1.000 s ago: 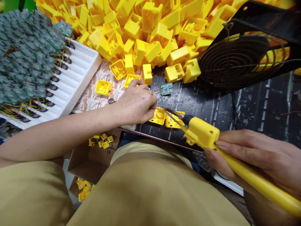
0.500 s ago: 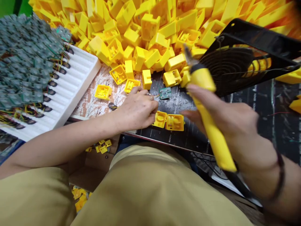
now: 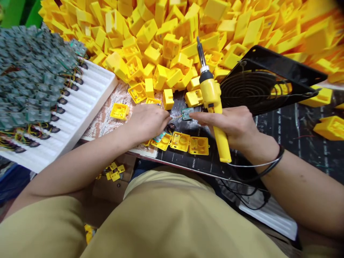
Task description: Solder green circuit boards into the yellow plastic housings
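My right hand (image 3: 228,123) is wrapped round a yellow soldering iron (image 3: 213,94), its metal tip pointing up and away from me. The index finger of that hand reaches to a small green circuit board (image 3: 186,114) lying on the bench. Thin wires (image 3: 176,117) run from the board to the pinched fingertips of my left hand (image 3: 150,122). Just below those fingertips is a small black round speaker (image 3: 171,127). Open yellow casings (image 3: 180,142) stand in a row along the near edge; one under my left hand has a green board (image 3: 160,137) in it.
A large heap of yellow casings (image 3: 161,46) fills the back. On the left, a white foam tray (image 3: 94,89) carries many wired circuit boards (image 3: 32,79). A black fan (image 3: 258,86) leans at the right. A cable hangs from the iron past my wrist.
My right hand has come left and down with the soldering iron, its finger now at the circuit board. My left hand has shifted left, uncovering more of the casing row and the speaker.
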The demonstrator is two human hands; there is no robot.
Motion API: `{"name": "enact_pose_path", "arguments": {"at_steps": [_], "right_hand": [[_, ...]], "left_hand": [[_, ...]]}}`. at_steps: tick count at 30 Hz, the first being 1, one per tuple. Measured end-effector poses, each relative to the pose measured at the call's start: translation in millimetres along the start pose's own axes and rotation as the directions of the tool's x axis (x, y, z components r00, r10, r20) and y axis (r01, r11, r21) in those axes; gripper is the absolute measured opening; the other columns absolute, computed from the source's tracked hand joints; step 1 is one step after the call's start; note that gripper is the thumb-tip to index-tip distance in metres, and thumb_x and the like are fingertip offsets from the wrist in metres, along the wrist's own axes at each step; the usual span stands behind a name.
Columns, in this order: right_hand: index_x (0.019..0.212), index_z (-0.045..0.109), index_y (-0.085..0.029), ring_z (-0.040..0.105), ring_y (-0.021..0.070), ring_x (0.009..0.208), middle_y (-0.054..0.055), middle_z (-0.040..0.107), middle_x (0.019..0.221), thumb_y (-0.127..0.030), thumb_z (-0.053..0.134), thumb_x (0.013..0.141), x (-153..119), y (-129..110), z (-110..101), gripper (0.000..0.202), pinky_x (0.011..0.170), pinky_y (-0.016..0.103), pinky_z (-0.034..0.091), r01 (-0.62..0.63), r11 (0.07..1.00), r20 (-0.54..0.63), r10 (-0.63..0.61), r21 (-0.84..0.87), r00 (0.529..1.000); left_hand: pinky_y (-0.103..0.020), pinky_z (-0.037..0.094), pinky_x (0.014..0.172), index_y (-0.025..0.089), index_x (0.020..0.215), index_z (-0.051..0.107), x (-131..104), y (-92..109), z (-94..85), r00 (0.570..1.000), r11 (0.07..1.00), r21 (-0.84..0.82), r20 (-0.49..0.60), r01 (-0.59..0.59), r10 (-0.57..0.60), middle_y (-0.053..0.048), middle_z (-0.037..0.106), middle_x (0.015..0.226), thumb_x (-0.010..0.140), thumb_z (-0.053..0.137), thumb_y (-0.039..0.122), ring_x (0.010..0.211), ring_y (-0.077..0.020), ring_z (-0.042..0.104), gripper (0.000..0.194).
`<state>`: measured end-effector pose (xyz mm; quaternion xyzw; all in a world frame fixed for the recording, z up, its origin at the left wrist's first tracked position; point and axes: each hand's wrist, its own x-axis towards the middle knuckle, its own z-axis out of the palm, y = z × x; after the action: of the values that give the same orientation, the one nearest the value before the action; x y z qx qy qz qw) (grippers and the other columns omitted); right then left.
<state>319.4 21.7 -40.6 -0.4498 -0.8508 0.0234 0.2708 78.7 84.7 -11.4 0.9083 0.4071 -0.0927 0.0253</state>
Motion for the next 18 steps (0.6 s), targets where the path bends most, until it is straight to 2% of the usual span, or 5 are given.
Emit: {"name": "enact_pose_path", "arguments": {"at_steps": [4, 8, 11, 15, 18], "right_hand": [[0.110, 0.065, -0.021, 0.066, 0.0177, 0.078, 0.004, 0.071, 0.091, -0.025, 0.053, 0.100, 10, 10, 14, 0.017, 0.066, 0.029, 0.049, 0.184, 0.969, 0.069, -0.175, -0.164, 0.982], [0.102, 0.065, -0.018, 0.067, 0.0191, 0.080, 0.006, 0.071, 0.089, -0.020, 0.048, 0.100, 16, 16, 29, 0.017, 0.070, 0.032, 0.053, 0.211, 0.962, 0.074, -0.201, -0.174, 0.977], [0.110, 0.063, -0.019, 0.070, 0.0177, 0.086, 0.006, 0.072, 0.097, -0.018, 0.048, 0.101, 9, 11, 20, 0.018, 0.075, 0.031, 0.058, 0.211, 0.967, -0.013, -0.215, -0.140, 0.977], [0.114, 0.060, -0.021, 0.067, 0.0204, 0.111, 0.009, 0.070, 0.118, -0.012, 0.058, 0.096, -8, -2, -4, 0.020, 0.095, 0.036, 0.059, 0.266, 0.964, -0.144, -0.266, -0.022, 0.953], [0.115, 0.061, -0.023, 0.065, 0.0217, 0.116, 0.007, 0.069, 0.122, -0.011, 0.060, 0.093, -19, -16, -11, 0.025, 0.101, 0.039, 0.058, 0.279, 0.960, -0.166, -0.274, 0.005, 0.947]], "left_hand": [[-0.036, 0.048, 0.064, 0.018, 0.102, 0.077, 15, 12, -2.7, 0.998, 1.000, 0.018, 0.058, 0.000, -0.001, -0.013, 0.076, 0.089, 0.099, 0.039, 0.042, 0.082, -0.0306, 0.071, 0.045], [-0.033, 0.049, 0.067, 0.017, 0.098, 0.077, 23, 19, 0.5, 1.000, 0.999, -0.036, -0.017, -0.007, 0.006, -0.012, 0.076, 0.088, 0.097, 0.045, 0.040, 0.082, -0.0266, 0.071, 0.039], [-0.034, 0.050, 0.072, 0.017, 0.100, 0.077, 19, 15, 2.9, 0.994, 0.974, -0.220, -0.104, -0.047, 0.024, -0.011, 0.076, 0.090, 0.097, 0.047, 0.037, 0.084, -0.0246, 0.071, 0.037], [-0.033, 0.053, 0.084, 0.020, 0.110, 0.076, 2, 0, 1.0, 0.962, 0.830, -0.502, -0.236, -0.242, 0.138, -0.007, 0.075, 0.100, 0.096, 0.051, 0.034, 0.092, -0.0184, 0.070, 0.031], [-0.035, 0.052, 0.099, 0.017, 0.117, 0.073, -9, -2, 0.7, 0.945, 0.707, -0.635, -0.284, -0.313, 0.164, -0.009, 0.071, 0.122, 0.098, 0.048, 0.036, 0.114, -0.0195, 0.065, 0.036]]}}
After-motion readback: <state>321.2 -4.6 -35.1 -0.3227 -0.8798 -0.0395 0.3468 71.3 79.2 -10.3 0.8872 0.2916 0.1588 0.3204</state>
